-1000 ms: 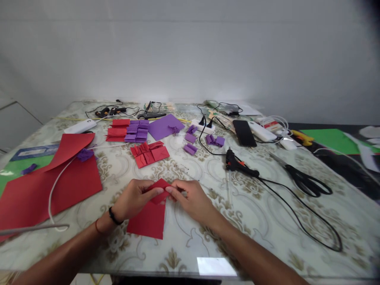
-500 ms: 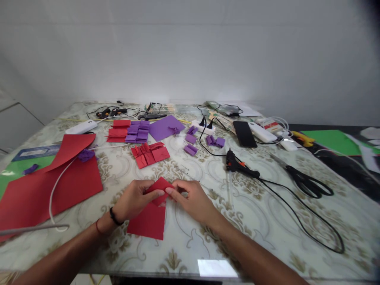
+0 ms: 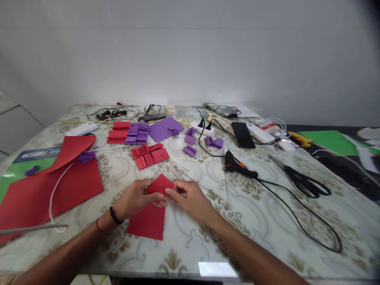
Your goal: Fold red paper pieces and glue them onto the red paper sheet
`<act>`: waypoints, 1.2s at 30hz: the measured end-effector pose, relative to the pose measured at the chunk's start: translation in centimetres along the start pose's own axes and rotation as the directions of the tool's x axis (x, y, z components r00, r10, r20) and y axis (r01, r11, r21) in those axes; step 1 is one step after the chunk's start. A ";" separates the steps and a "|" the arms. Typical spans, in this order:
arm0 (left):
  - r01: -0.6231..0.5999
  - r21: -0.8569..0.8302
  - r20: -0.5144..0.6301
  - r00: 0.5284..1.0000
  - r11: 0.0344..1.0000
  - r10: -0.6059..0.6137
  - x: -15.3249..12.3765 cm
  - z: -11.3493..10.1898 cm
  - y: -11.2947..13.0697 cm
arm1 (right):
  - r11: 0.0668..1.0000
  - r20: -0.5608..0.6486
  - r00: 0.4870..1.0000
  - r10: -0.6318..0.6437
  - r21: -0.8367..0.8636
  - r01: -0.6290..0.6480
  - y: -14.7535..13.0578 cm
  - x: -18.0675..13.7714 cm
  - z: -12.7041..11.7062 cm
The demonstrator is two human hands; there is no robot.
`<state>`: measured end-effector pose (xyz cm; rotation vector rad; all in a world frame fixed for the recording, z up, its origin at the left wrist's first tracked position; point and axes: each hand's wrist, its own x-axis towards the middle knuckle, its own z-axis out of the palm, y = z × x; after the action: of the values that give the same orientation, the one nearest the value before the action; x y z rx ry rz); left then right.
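Note:
Between both hands is a small piece of red paper (image 3: 160,183), raised just above the table. My left hand (image 3: 138,198) pinches its left side, thumb on top. Opposite it, my right hand (image 3: 187,197) grips the right edge between thumb and fingers. Under them a red paper square (image 3: 147,222) lies flat, partly covered by my left hand. Beyond my hands sits a folded red paper piece (image 3: 150,155). Farther back, red folded strips (image 3: 118,133) lie against purple folded strips (image 3: 137,133). Several small purple folded pieces (image 3: 190,150) are scattered right of these.
A hot glue gun (image 3: 241,168) and black-handled scissors (image 3: 303,180) lie on the right, the gun's cord looping forward. Behind are a black phone (image 3: 243,135) and a power strip (image 3: 202,128). Large red sheets (image 3: 62,186) and a white cable occupy the left.
Both hands keep hold of the red paper. My left fingers have shifted slightly beneath it, and its top corner sits a little higher. The view has moved slightly.

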<state>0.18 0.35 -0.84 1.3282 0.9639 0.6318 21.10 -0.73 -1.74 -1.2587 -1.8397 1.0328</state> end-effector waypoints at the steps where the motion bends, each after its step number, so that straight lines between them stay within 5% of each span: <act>1: -0.010 0.005 0.011 1.000 1.000 0.010 0.0 0.0 0.0 | 1.000 0.002 1.000 -0.007 0.007 0.007 0.0 0.0 0.0; 9: -0.080 0.127 -0.022 0.996 0.989 0.083 -0.1 -0.3 0.1 | 0.992 -0.004 1.000 0.003 0.126 -0.002 0.3 0.0 0.1; 14: -0.051 0.043 0.020 0.999 0.998 0.050 -0.1 -0.2 0.0 | 0.966 -0.077 0.995 -0.060 0.247 0.077 0.1 0.0 0.3; 21: -0.006 -0.203 0.045 0.999 0.979 0.015 0.2 0.0 -0.6 | 0.983 -0.020 0.989 -0.148 0.105 0.150 0.1 0.1 0.0; 28: -0.037 -0.055 0.094 0.995 0.998 0.042 0.1 -0.7 -0.3 | 0.996 -0.064 0.995 -0.073 0.040 0.076 0.2 0.1 0.1; 36: -0.062 -0.088 0.036 0.997 0.994 0.065 0.5 -0.4 -0.8 | 0.996 -0.088 0.996 -0.029 0.085 0.036 -0.1 0.0 -0.3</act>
<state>0.01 0.84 -1.68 1.2935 0.8559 0.6865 21.33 -0.63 -1.50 -1.2002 -1.7262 1.0135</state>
